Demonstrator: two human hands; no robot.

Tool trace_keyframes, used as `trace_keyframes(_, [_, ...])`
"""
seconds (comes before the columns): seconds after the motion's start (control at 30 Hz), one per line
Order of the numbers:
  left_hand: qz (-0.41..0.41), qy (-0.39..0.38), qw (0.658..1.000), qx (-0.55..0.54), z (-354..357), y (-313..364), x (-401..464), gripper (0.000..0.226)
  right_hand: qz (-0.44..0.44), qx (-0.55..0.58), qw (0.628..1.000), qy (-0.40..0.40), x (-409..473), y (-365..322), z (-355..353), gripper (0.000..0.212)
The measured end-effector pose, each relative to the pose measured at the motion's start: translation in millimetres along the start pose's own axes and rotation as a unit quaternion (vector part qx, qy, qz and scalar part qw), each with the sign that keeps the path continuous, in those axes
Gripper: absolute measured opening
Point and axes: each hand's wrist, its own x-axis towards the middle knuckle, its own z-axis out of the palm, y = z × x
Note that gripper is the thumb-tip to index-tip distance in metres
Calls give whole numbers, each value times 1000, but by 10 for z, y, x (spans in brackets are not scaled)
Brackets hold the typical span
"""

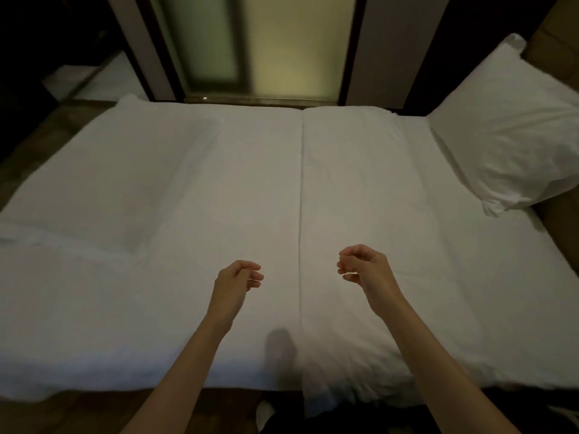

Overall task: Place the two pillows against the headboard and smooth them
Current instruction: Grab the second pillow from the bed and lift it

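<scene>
Basically between steps: left hand (238, 277) and right hand (360, 266) hover loosely curled, each grip empty, over the bed (219, 183). One pillow (507, 130) leans at the right end. Second pillow not clearly visible; next move is probably locating and fetching it.

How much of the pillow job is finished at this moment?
One pillow already leans at the right end of the bed, against the brown headboard. Nothing is in hand: the left hand and right hand hover empty, fingers curled. A second pillow is not clearly visible, so placing it and smoothing both remain.
</scene>
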Motion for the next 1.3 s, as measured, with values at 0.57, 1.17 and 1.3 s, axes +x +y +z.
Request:
trace_keyframes(0.57, [-1,102,991,-84,-1000,65,582,28,-26,-62,992,-104,608,-329,1395,13])
trace_keyframes(1.17, [6,101,993,63,-3802,-185,2357,20,3,-58,994,-90,1280,-300,4315,17])
trace_keyframes(1.3, [5,92,991,101,-4614,-167,2854,20,20,-59,996,-69,1407,-339,5118,15])
